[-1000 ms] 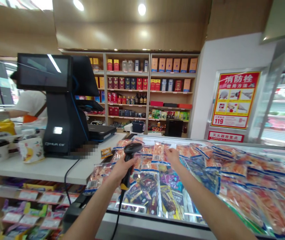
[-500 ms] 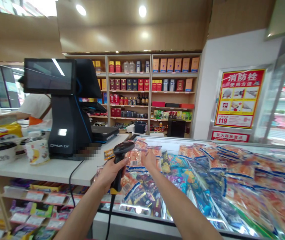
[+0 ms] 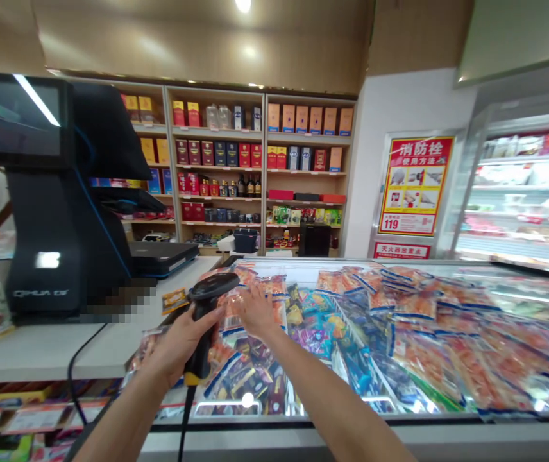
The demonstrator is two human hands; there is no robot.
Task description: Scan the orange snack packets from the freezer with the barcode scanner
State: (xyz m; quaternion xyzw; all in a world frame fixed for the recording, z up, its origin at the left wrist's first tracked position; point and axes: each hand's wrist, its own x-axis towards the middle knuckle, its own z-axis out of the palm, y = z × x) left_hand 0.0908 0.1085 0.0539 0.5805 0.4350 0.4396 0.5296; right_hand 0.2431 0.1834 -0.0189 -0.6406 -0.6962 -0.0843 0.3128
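Observation:
My left hand [image 3: 172,343] is wrapped round the handle of a black barcode scanner [image 3: 203,343] with yellow trim at its base. The scanner stands upright, its head pointing away from me, and a cord hangs down from it. Just to its right, my right hand [image 3: 259,314] lies with fingers spread on a clear snack packet [image 3: 232,324] with orange contents and blue edges. Similar packets lie around it on the glass top of the display freezer [image 3: 303,420]. Under the glass, colourful wrapped goods show.
At left, a black cash register [image 3: 48,244] stands on a white counter [image 3: 159,308], where a small orange packet [image 3: 174,300] also lies. More snack packets [image 3: 428,359] are heaped on the right of the freezer. Shelves of boxes [image 3: 265,144] line the back wall.
The view has turned right, so things appear shifted left. My right hand's fingers have spread out over the packet; the scanner stays in my left hand.

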